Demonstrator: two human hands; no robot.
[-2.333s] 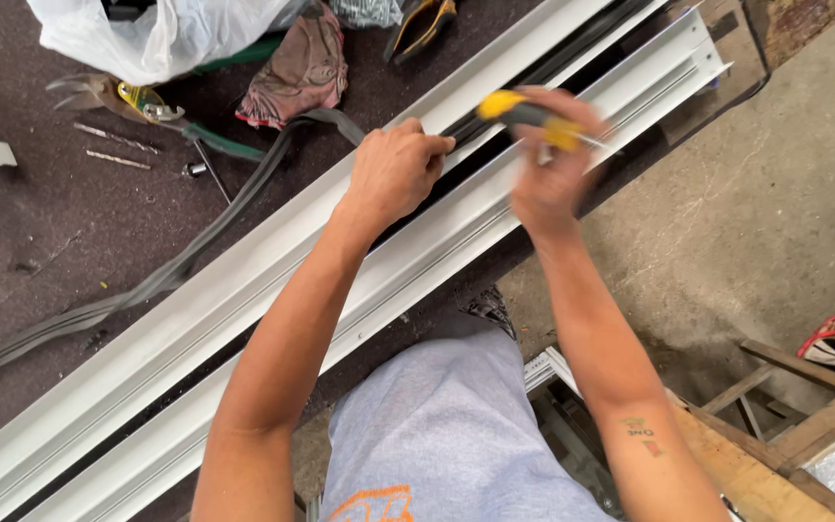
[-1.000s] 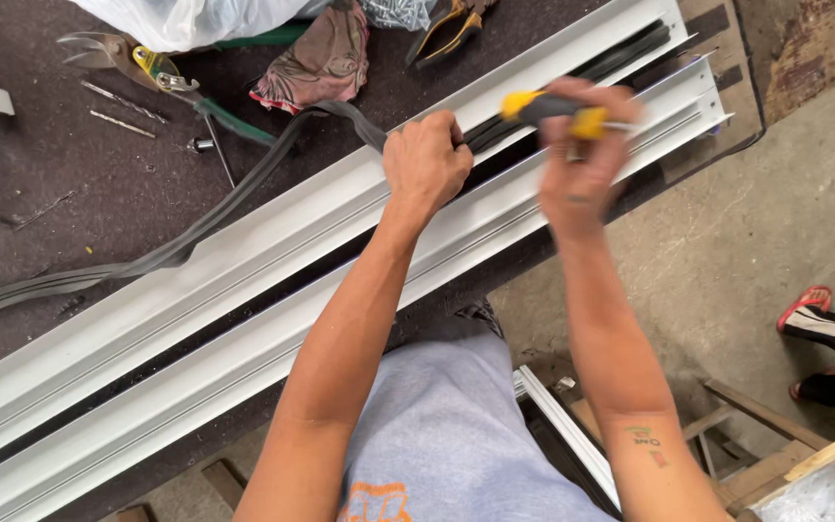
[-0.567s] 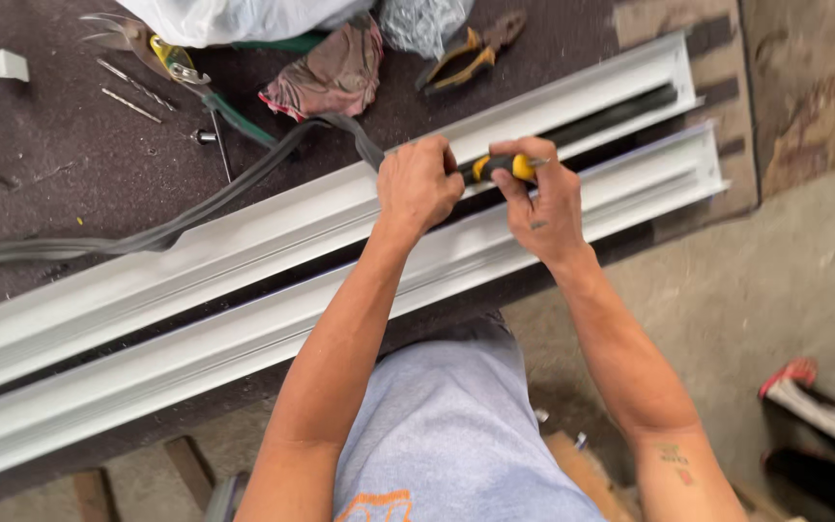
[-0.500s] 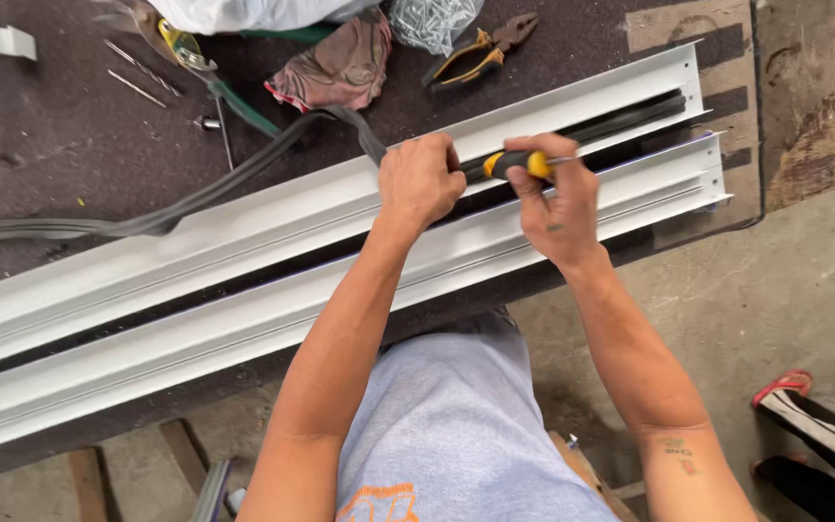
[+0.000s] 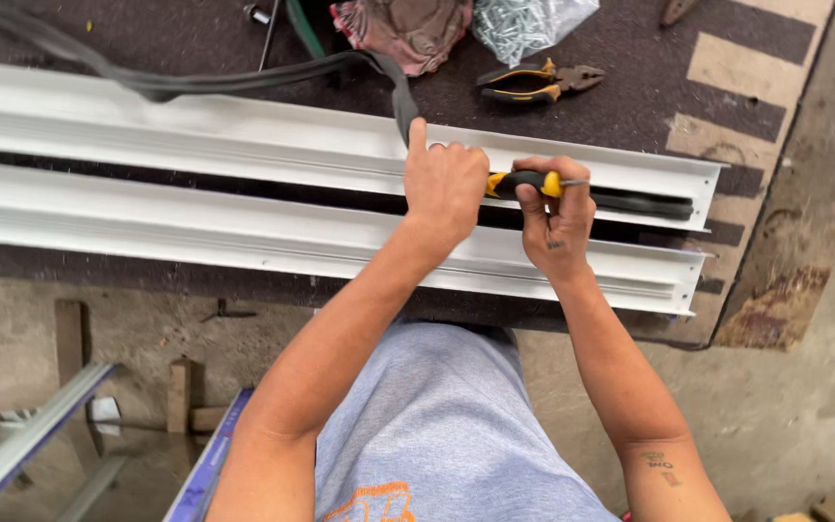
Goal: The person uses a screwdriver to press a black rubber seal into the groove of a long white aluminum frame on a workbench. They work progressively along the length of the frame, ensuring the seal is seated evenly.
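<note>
Both hands have closed together over the far rail since the earlier frame, where the right one held the tool clear of it. A black gasket [image 5: 244,79] runs in from the upper left and dips into the far rail's [image 5: 195,145] channel at the left hand [image 5: 446,184], whose forefinger points up against the strip, seemingly to press it into the groove; its other fingers are curled, and I cannot tell whether they grip anything. Right hand [image 5: 555,220] is clamped on a screwdriver [image 5: 526,183], laid flat along the channel, apparently to seat the strip. Count: two white rails, the near rail [image 5: 195,227] parallel; one pliers [image 5: 533,81]; one bag of screws [image 5: 524,24]; one rag [image 5: 406,29], all on the dark bench [image 5: 756,87].
</note>
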